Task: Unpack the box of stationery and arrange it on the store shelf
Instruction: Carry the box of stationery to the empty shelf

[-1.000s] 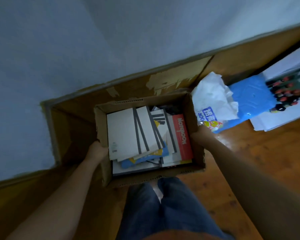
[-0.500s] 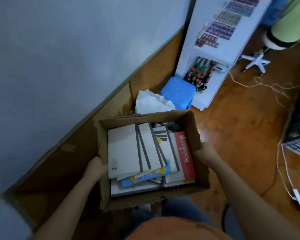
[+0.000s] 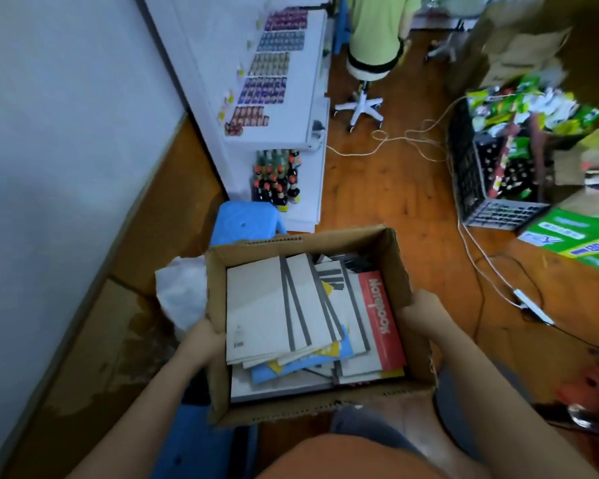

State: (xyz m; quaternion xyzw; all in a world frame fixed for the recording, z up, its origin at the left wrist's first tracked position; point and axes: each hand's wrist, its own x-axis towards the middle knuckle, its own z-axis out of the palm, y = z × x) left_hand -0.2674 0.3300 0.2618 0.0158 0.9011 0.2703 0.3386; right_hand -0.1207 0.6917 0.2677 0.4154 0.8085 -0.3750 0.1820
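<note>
The left hand [image 3: 205,337] and right hand [image 3: 421,314] grip opposite walls of the open cardboard box [image 3: 400,271]; their fingers curl beneath, hidden. Notebooks [image 3: 277,305] lie stacked between them.

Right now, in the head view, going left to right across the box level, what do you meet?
White plastic bag → left hand → grey notebooks → red notebook → right hand → white power strip.

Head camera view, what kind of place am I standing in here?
Probably a small shop or its stockroom: a white shelf with rows of small goods, a crate of packaged stock on the floor, and a box of notebooks held in both hands.
</note>
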